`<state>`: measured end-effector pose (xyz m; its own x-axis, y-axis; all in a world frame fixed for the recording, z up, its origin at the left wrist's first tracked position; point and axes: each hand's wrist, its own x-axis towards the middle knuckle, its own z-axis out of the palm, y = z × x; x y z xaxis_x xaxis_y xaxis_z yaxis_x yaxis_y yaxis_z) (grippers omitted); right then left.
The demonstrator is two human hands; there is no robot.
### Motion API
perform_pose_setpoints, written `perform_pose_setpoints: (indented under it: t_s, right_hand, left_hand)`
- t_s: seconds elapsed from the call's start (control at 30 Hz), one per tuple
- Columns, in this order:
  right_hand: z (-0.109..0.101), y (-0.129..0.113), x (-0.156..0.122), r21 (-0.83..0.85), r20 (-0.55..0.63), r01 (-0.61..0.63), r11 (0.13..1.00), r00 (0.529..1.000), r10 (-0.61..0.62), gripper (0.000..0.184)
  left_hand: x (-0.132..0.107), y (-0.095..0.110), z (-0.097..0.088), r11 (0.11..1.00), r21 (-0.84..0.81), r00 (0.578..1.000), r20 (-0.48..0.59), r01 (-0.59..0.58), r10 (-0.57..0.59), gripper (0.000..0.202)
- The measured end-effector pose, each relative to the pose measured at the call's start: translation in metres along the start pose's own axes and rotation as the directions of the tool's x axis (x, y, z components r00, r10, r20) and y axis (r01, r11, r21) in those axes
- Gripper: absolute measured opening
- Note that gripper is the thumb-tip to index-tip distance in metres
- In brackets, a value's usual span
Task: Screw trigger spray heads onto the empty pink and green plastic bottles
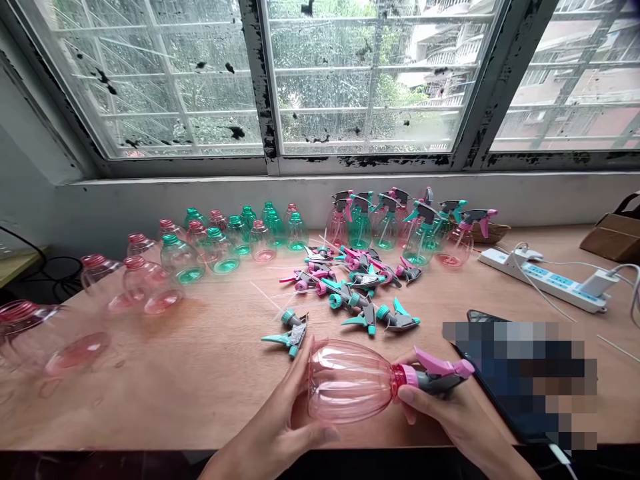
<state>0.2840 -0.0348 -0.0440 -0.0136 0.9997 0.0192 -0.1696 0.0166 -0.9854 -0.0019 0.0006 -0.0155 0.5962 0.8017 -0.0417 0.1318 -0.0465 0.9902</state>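
Observation:
A clear pink spray bottle (350,383) lies sideways between my hands, just above the front of the table. My left hand (295,407) is wrapped round its base end, thumb below and fingers behind. At the neck, my right hand (435,407) grips the pink collar of the spray head (440,372), its thumb pressed near the collar. The head sits on the bottle's neck with its pink trigger pointing right. Just beyond my left hand lies a loose grey and green spray head (290,333). More loose pink and green spray heads (360,277) are piled farther back.
Open pink and green bottles (183,257) stand on the left and back of the wooden table (190,373). Bottles with spray heads (387,220) stand at the back. A power strip (545,280), a partly blurred tablet (515,380) and a brown bag (613,233) are on the right.

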Motion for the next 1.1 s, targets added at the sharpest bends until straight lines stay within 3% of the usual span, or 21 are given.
perform_pose_setpoints:
  t_s: [0.27,0.47,1.1]
  right_hand:
    - [-0.0019,0.0012,-0.0009,-0.069,-0.018,-0.016,0.997,1.000,0.015,0.028]
    - [-0.0018,0.0004,-0.0009,-0.085,-0.010,-0.029,0.996,1.000,0.028,0.031]
    - [0.0000,-0.0039,-0.0012,-0.078,-0.007,-0.024,0.997,1.000,0.023,0.035]
  left_hand:
    - [0.0028,-0.0049,0.0005,0.999,0.005,0.999,0.007,-0.051,0.051,0.092]
    - [0.0009,0.0015,0.0004,1.000,0.010,1.000,-0.004,-0.004,0.004,0.112]
    - [-0.0003,-0.0006,0.0004,1.000,-0.001,1.000,0.003,0.019,-0.019,0.101]
